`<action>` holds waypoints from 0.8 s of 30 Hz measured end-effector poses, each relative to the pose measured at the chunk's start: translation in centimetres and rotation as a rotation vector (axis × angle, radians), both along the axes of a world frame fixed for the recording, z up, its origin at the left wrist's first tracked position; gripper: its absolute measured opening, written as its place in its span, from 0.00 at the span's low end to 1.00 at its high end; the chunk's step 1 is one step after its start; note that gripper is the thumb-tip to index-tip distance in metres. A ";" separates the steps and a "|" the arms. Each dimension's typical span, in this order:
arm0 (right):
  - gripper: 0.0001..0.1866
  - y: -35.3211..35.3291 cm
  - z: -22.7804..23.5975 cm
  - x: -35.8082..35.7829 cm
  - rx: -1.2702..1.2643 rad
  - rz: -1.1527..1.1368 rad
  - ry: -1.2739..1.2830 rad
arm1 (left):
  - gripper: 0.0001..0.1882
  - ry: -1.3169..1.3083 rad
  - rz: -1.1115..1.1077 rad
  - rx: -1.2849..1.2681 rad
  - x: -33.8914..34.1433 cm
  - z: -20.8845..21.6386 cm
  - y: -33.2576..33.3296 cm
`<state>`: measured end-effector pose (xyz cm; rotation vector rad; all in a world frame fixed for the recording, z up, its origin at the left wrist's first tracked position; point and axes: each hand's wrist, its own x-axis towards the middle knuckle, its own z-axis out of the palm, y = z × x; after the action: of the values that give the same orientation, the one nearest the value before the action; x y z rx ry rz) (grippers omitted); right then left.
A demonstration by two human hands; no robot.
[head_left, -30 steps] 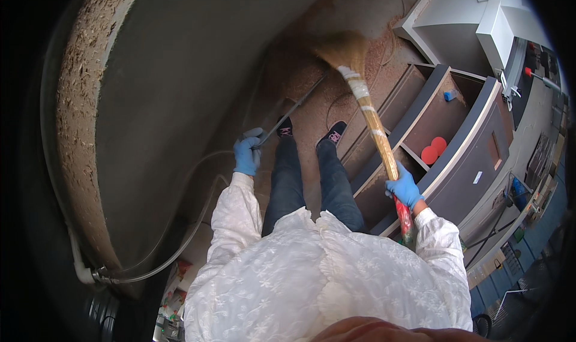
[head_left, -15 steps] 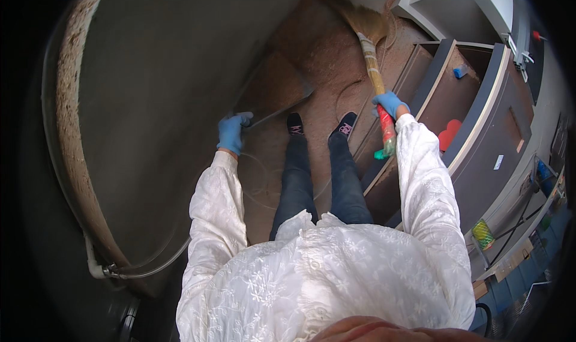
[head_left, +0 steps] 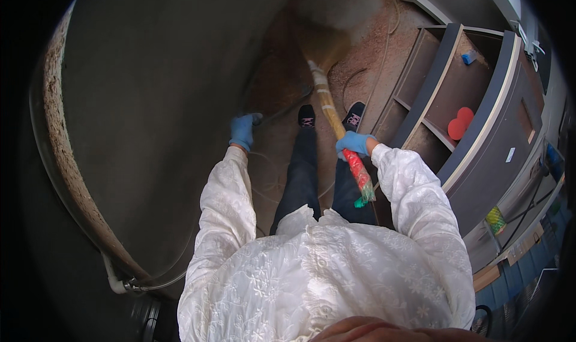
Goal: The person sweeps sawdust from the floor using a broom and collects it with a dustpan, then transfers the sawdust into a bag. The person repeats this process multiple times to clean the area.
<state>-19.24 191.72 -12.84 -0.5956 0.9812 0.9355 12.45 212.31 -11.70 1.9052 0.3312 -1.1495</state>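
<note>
Swung leftward, straw broom (head_left: 329, 105) looks light, stiff-handled, best held near red-wrapped end (head_left: 358, 171); gloved right hand (head_left: 354, 144) grips there, left hand (head_left: 242, 131) clasps near edge of flat panel (head_left: 275, 93).

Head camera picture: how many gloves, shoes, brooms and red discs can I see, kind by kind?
Blue gloves: 2
Dark shoes: 2
Broom: 1
Red discs: 2
Total: 7
</note>
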 end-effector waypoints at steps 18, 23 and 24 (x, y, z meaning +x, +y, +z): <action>0.15 3.4 11.6 3.5 0.436 -0.350 0.187 | 0.14 -0.060 -0.032 -0.158 -0.4 0.5 5.8; 0.13 2.4 17.7 2.2 0.345 -0.443 0.180 | 0.16 -0.052 0.079 -0.185 -1.5 2.0 7.2; 0.14 1.9 19.1 1.5 0.334 -0.508 0.190 | 0.16 -0.046 0.113 -0.181 -1.6 2.6 7.6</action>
<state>-17.71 193.59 6.21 0.0318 1.0497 0.6820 10.87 219.90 -9.06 1.7295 0.2957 -1.0242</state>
